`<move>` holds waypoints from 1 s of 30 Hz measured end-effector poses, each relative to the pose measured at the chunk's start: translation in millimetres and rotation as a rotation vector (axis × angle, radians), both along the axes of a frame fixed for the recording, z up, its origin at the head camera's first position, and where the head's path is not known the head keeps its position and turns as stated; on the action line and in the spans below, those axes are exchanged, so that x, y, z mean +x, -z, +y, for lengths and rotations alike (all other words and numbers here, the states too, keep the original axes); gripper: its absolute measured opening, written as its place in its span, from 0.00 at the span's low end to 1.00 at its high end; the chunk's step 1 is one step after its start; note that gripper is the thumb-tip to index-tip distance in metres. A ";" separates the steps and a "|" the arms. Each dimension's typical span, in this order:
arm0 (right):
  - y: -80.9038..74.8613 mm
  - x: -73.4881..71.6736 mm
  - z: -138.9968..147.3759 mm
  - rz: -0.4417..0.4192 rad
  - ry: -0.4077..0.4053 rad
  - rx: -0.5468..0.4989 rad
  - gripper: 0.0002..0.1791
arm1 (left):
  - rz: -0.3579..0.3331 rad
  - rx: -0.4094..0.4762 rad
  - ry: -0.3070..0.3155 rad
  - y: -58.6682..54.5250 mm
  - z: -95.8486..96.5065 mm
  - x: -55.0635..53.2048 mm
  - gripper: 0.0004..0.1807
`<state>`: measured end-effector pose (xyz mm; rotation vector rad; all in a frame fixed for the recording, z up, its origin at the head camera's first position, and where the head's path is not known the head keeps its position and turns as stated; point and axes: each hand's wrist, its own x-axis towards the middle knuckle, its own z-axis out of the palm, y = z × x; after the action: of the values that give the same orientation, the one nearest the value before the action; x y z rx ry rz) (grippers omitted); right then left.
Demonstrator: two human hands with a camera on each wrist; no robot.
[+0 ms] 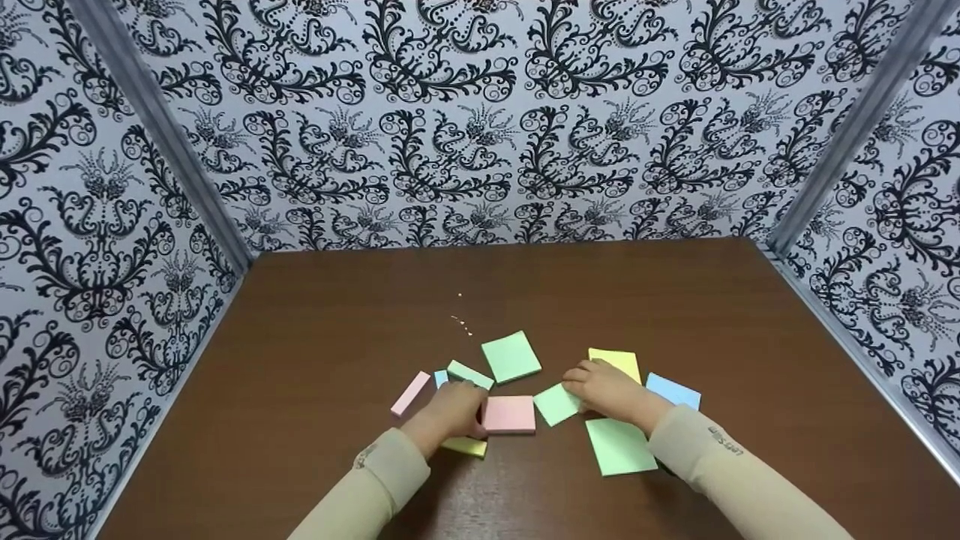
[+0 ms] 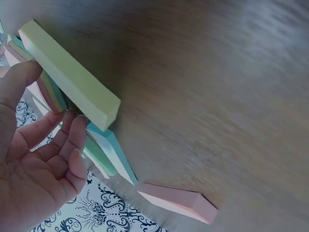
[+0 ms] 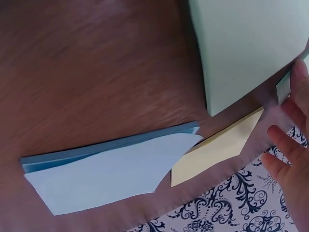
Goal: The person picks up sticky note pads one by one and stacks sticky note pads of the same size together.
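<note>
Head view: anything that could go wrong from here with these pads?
Two risks. The left hand is crowded by nearby pieces, so it could nudge the yellow block or the narrow green block. The right sleeve's cuff overlaps the large green pad's edge in this view; if it sits low, it might drag that pad. Contact isn't clear.

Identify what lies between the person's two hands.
The head view shows a pink pad by the left hand and a small green pad by the right hand.
</note>
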<state>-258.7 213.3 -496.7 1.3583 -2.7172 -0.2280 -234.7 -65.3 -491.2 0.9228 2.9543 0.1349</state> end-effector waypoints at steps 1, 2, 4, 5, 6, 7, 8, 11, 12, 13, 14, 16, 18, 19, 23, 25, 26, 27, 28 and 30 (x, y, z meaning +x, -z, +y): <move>0.7 1.2 0.2 -0.008 -0.004 -0.026 0.22 | -0.001 0.003 0.000 0.7 -0.6 -0.3 0.14; 1.3 2.7 -0.2 0.005 -0.006 -0.030 0.22 | -0.003 0.008 0.000 1.5 -1.0 -0.5 0.14; 1.2 5.7 -1.2 -0.006 0.008 -0.035 0.23 | 0.000 0.012 0.001 2.6 -1.6 -0.6 0.15; 0.7 7.0 -1.5 -0.020 0.020 -0.033 0.23 | 0.001 0.011 0.001 3.0 -1.6 -0.6 0.15; 0.4 7.9 -1.4 -0.040 0.033 -0.035 0.24 | 0.003 0.012 0.001 3.4 -1.6 -0.6 0.15; -0.4 8.9 -1.3 -0.054 0.045 -0.033 0.25 | 0.005 0.012 0.001 3.7 -1.5 -0.5 0.15; -1.1 9.4 -0.8 -0.060 0.053 -0.022 0.25 | 0.005 0.006 -0.003 4.0 -1.3 -0.4 0.15; -1.9 8.3 2.7 -0.118 0.044 -0.075 0.25 | 0.004 -0.017 -0.017 4.1 -0.6 -0.1 0.16; -1.8 7.9 3.6 -0.121 0.034 -0.088 0.23 | 0.003 -0.024 -0.021 4.1 -0.4 0.1 0.16; -1.8 7.9 4.2 -0.122 0.027 -0.099 0.22 | 0.003 -0.032 -0.024 4.2 -0.3 0.1 0.16; -1.4 7.7 4.8 -0.121 0.022 -0.102 0.22 | 0.002 -0.039 -0.027 4.2 -0.2 0.2 0.16; -1.3 7.8 5.4 -0.101 0.013 -0.088 0.21 | 0.007 -0.040 -0.027 4.2 -0.2 0.0 0.16; -1.0 8.1 5.9 -0.077 0.014 -0.062 0.21 | 0.007 -0.037 -0.027 4.5 -0.4 -0.3 0.17; -1.0 8.1 6.0 -0.069 0.015 -0.055 0.22 | 0.006 -0.037 -0.027 4.6 -0.5 -0.4 0.17; -0.7 7.6 5.9 -0.061 0.024 -0.061 0.23 | -0.001 -0.035 -0.024 4.4 -0.4 -0.4 0.17; -1.6 6.9 5.3 -0.065 0.030 -0.082 0.24 | -0.004 -0.038 -0.021 4.0 -0.1 -0.1 0.17; -2.6 6.5 4.9 -0.071 0.034 -0.095 0.25 | -0.005 -0.038 -0.020 3.7 0.0 0.0 0.17; -3.6 5.8 4.6 -0.074 0.037 -0.105 0.25 | -0.008 -0.038 -0.021 3.5 0.1 0.1 0.17; -5.1 5.1 4.3 -0.076 0.040 -0.117 0.25 | -0.009 -0.039 -0.021 3.0 0.1 0.3 0.17; -8.4 3.8 3.9 -0.079 0.039 -0.146 0.25 | -0.014 -0.040 -0.023 2.1 0.3 0.6 0.17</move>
<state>-254.9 217.2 -488.3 1.3030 -2.7636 0.0218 -234.1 -65.0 -493.3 0.8795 2.9441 0.0828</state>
